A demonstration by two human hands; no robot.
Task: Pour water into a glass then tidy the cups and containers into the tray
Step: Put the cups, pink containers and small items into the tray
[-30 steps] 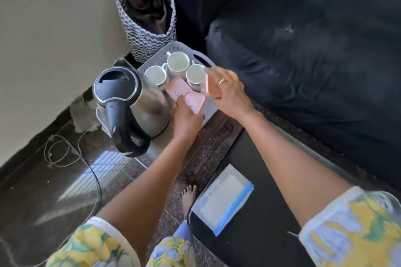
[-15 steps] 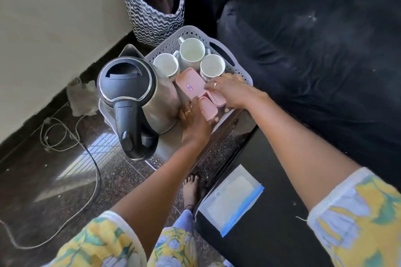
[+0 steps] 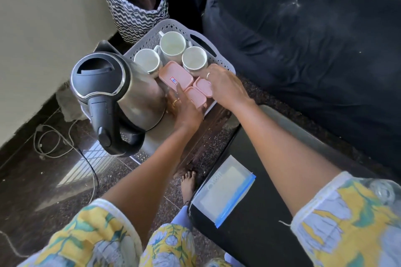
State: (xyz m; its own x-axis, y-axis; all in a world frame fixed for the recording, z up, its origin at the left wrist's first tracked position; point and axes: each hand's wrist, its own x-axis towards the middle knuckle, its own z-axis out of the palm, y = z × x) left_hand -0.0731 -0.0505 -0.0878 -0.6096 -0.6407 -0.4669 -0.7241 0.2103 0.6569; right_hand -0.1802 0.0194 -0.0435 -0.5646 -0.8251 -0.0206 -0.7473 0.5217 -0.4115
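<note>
Both hands are lowered into the grey perforated plastic tray (image 3: 171, 27), where a second ago they were held above it. The left hand (image 3: 186, 112) is laid beside the nearer small pink plastic container (image 3: 195, 96). Its forefinger is stretched straight onto the lid of the large pink rectangular plastic container (image 3: 175, 76). Whether its other fingers grip anything cannot be told, as they are hidden behind the hand. The right hand (image 3: 226, 88) is curled from above over the farther small pink plastic container (image 3: 202, 85), which is grasped and seated flat in the tray.

A second ago that container was raised and tilted in the right hand. It is now set down touching its twin, and both are placed against the large one. Three white ceramic cups (image 3: 173, 43) are stood upright behind the containers, at the far end of the tray. The steel electric kettle with a black lid and handle (image 3: 104, 76) is seen just left of the containers, seemingly at the tray's near end. No glass is seen.

The tidying is judged nearly complete, since the cups and containers are all inside the tray. Only the release of the hands, with perhaps a last nudge to square the row, is judged to remain. On the black desk (image 3: 271, 212) a clear zip bag with a blue edge (image 3: 223, 188) is seen lying.
</note>
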